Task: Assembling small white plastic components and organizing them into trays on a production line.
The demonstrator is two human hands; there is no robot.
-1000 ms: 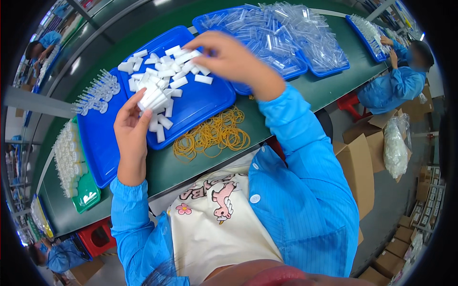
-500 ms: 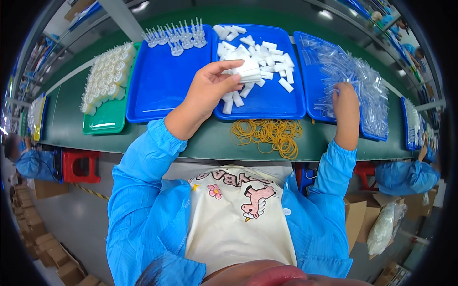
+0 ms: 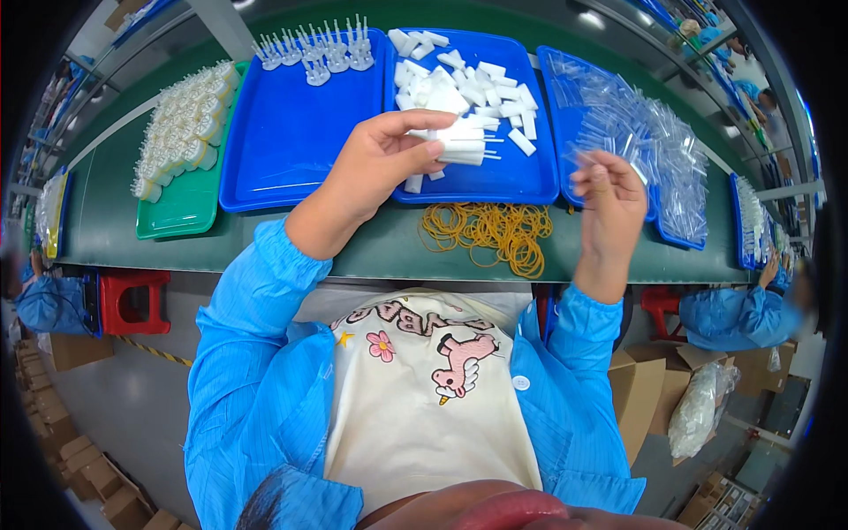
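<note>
My left hand [image 3: 358,172] is closed around a cluster of white blocks [image 3: 463,152], held over the front of a blue tray [image 3: 539,187]. Thin pale rods stick out of the cluster to the right. Off to the right, my right hand [image 3: 609,196] has its fingers pinched on a clear plastic tube [image 3: 585,157]; motion blurs it, and I cannot tell whether there is more than one. Loose white blocks [image 3: 495,93] lie in the tray behind my left hand. Beyond my right hand, clear tubes [image 3: 676,168] are heaped across blue trays.
Yellow rubber bands [image 3: 495,231] lie at the table's front edge. On the left are a blue tray [image 3: 291,181] with several white pronged parts [image 3: 318,53] and a green tray [image 3: 181,219] stacked with white pieces [image 3: 181,132]. Co-workers in blue sit on both sides.
My right hand has come out of the clear tubes, moving left and nearer me with a tube in its fingers. The rods in my left hand's cluster now show.
</note>
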